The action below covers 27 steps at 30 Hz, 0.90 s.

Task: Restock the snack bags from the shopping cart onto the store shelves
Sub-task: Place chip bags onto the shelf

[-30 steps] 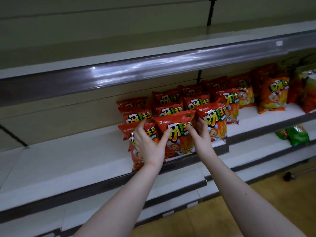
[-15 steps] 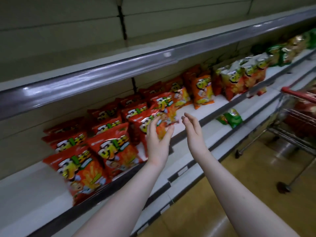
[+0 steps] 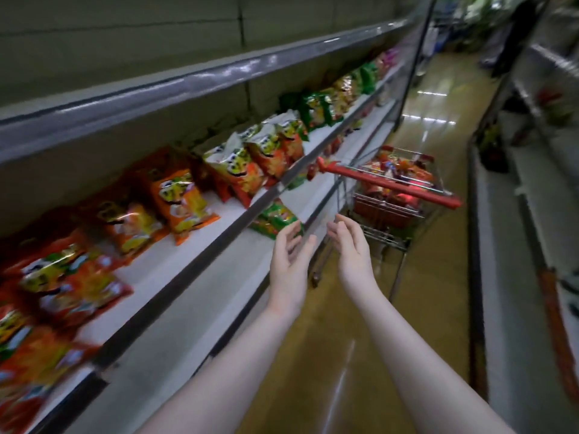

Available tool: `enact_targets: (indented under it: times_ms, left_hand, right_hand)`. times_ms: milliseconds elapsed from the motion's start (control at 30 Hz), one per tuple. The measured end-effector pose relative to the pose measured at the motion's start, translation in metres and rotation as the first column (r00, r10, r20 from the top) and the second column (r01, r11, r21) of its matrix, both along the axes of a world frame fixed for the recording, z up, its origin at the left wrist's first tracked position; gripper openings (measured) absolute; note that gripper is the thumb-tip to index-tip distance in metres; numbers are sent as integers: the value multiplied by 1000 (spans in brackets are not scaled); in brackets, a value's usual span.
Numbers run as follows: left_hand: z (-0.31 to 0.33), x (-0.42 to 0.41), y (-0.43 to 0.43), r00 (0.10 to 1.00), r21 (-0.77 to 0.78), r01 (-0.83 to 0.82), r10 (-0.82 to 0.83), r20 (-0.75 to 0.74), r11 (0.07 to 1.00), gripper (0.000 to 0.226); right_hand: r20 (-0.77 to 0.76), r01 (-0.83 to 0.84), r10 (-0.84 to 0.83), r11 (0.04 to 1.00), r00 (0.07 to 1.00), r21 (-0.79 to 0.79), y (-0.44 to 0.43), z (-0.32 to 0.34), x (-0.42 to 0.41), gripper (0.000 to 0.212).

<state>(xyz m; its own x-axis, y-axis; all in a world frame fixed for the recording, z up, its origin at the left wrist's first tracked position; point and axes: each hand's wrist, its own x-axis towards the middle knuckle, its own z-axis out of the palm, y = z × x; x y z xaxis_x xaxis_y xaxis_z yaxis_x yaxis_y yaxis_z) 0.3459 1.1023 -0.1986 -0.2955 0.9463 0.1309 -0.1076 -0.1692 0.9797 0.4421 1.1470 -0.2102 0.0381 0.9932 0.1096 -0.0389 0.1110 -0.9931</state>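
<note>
Both my hands are raised in front of me, palms facing each other, holding nothing. My left hand (image 3: 289,264) and my right hand (image 3: 352,250) have relaxed, straight fingers. Beyond them stands the shopping cart (image 3: 404,208) with a red handle, holding several red snack bags (image 3: 398,170). On the middle shelf (image 3: 175,258) at the left stand red and orange snack bags (image 3: 75,277), then white-topped and green ones farther along. A green bag (image 3: 274,217) lies on the lower shelf just past my left fingers.
The aisle floor (image 3: 360,339) runs ahead between the left shelving and another shelf unit (image 3: 539,214) on the right. A dark figure (image 3: 513,36) stands at the far end. The top shelf above the bags is bare.
My hands have let go of the red bags on the shelf and pulled away. The view has swung right, bringing the cart and aisle into sight.
</note>
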Motion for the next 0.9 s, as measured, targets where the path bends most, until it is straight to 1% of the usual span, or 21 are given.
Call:
enact_targets:
  times_ms: [67,167,200,300,400,567,700,800,900]
  left_hand:
    - [-2,20,29,999,-11,52,-52,-8,999,33]
    - [-4,46,74,991,-13,125,-126,-42,992,31]
    - [-3,48,85,991,-10,129,-129,-40,992,31]
    - [-1,76,152,977,-2,214,-214,-2,977,24]
    - [9,103,216,946,2,325,-325,11,946,18]
    - [21,152,298,870,37,492,-492,21,870,16]
    - [27,196,351,824,38,565,-566,21,824,15]
    - [30,236,385,824,46,566,-567,2,823,15]
    - [29,281,411,827,37,562,-562,16,827,15]
  right_hand:
    - [-10,55,-55,998,998,-7,21,-2,24,15]
    - [-32,128,-128,992,991,-8,54,-3,53,19]
    - [-34,136,-136,991,990,-16,60,-2,57,21]
    - [-17,240,-240,971,971,2,112,2,86,21]
    - [17,341,-341,940,940,26,163,12,112,21]
    - [14,463,-464,885,886,56,228,20,161,17]
    - [-21,487,-486,872,874,48,270,29,199,14]
    - [-38,490,-489,870,871,56,301,27,234,14]
    - [-33,497,-496,866,868,59,331,23,275,15]
